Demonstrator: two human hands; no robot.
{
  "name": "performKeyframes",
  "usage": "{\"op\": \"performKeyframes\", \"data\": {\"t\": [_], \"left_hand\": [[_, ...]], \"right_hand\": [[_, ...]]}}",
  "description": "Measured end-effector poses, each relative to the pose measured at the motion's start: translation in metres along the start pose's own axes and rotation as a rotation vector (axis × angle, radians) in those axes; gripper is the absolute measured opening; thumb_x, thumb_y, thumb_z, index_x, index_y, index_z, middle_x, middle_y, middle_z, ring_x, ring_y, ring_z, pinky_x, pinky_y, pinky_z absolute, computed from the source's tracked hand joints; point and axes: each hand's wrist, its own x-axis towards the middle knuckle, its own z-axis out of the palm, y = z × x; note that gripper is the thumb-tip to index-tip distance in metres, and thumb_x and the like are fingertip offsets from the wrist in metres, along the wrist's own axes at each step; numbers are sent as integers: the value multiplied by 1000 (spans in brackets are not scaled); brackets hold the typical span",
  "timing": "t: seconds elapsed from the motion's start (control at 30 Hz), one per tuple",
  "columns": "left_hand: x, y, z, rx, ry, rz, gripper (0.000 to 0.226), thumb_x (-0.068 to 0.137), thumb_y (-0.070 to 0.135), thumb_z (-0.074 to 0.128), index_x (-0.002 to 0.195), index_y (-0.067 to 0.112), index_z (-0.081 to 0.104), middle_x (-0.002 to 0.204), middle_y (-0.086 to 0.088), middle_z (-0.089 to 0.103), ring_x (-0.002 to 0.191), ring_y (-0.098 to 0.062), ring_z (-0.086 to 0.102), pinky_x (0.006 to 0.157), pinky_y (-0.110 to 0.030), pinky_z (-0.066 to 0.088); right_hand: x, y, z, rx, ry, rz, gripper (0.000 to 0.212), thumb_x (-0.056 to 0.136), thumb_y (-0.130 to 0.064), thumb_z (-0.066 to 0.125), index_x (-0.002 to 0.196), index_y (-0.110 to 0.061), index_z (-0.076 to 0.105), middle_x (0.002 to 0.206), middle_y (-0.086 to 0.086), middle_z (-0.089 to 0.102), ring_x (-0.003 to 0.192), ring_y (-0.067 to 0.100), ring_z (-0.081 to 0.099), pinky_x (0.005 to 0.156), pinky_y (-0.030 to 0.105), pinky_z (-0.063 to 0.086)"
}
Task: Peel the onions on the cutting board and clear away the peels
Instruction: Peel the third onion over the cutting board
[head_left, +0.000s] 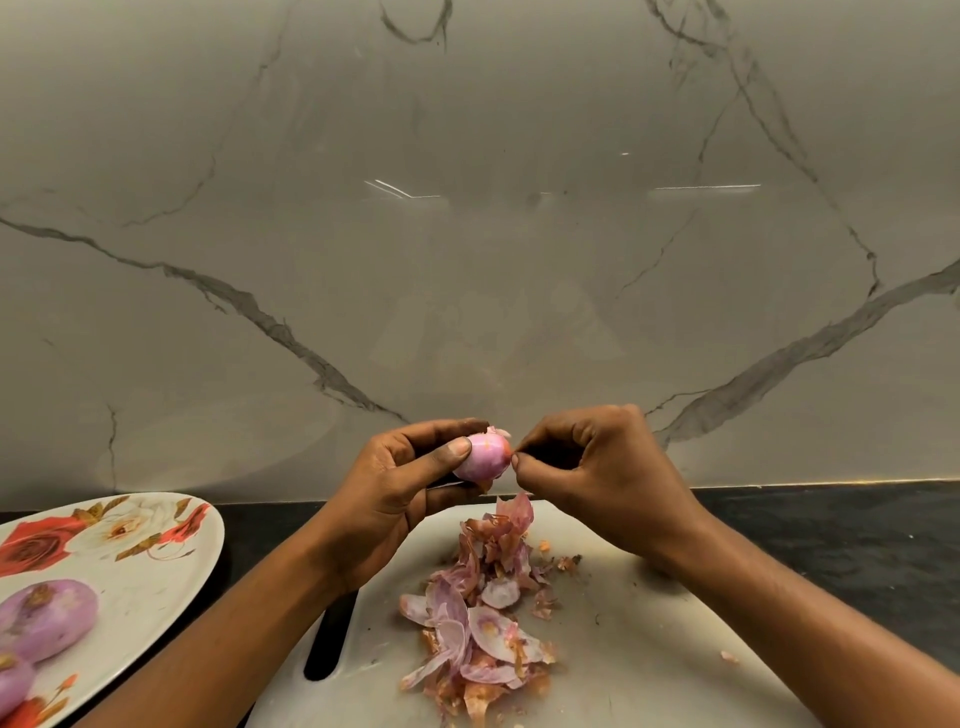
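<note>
My left hand (400, 488) grips a small pink onion (485, 457) in the air above the far end of the white cutting board (649, 649). My right hand (587, 467) pinches a bit of skin at the onion's right end. A loose strip of peel (514, 512) hangs just under the onion. A pile of pink and brown onion peels (478, 618) lies on the board below my hands.
A floral plate (130, 582) at the left holds two peeled onions, a large one (47, 618) and a smaller one (13, 680) at the frame edge. The board has a dark handle slot (327, 644). It sits on a black counter (857, 535) against a marble wall.
</note>
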Motion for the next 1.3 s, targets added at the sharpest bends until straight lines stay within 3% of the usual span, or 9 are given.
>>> {"op": "performKeyframes", "data": {"t": [0.1, 0.37, 0.5, 0.6, 0.9, 1.07, 1.3], "left_hand": [[0, 0, 0, -13, 3, -8, 41, 91, 15, 67, 130, 4, 69, 128, -17, 73, 118, -42, 70, 90, -37, 64], [0, 1, -5, -70, -38, -4, 43, 89, 14, 67, 131, 3, 69, 132, -20, 71, 118, -45, 70, 97, -43, 61], [0, -1, -5, 20, 8, 47, 47, 84, 13, 73, 130, 6, 69, 130, -16, 72, 121, -38, 69, 90, -36, 64], [0, -1, -5, 35, 8, 76, 50, 83, 12, 74, 133, 5, 67, 131, -15, 72, 122, -35, 69, 92, -36, 63], [-1, 0, -4, 65, -4, 79, 53, 82, 12, 75, 134, 8, 65, 130, -13, 73, 123, -34, 69, 93, -36, 62], [-1, -1, -5, 40, -37, 65, 54, 85, 10, 72, 137, 6, 62, 132, -17, 71, 124, -39, 68, 97, -45, 62], [0, 2, -3, -44, -11, 37, 50, 85, 14, 69, 134, 5, 64, 131, -18, 71, 117, -43, 70, 92, -42, 64]], "right_hand": [[1, 0, -2, -8, 33, 28, 12, 89, -29, 78, 88, -18, 84, 73, -10, 76, 68, 8, 73, 63, 26, 63], [3, 7, -2, -72, 12, 134, 7, 90, -15, 78, 88, -18, 85, 73, -10, 76, 68, 6, 73, 67, 28, 65], [4, 6, -2, 17, -11, 158, 16, 88, -10, 81, 101, -18, 85, 86, -9, 80, 78, 6, 76, 78, 29, 66], [4, 3, -3, 126, -51, 157, 20, 89, -16, 83, 109, -17, 84, 90, -5, 82, 82, 10, 78, 79, 32, 67], [3, 1, 0, 121, -35, 138, 9, 91, -19, 82, 99, -17, 85, 82, -3, 81, 75, 13, 79, 73, 34, 67], [4, 2, 0, 86, -18, 152, 6, 91, -19, 81, 96, -18, 84, 80, -6, 80, 74, 11, 77, 72, 35, 67], [6, 5, -5, 88, 10, 229, 3, 91, -16, 81, 90, -16, 84, 77, -3, 79, 71, 11, 78, 71, 35, 68]]}}
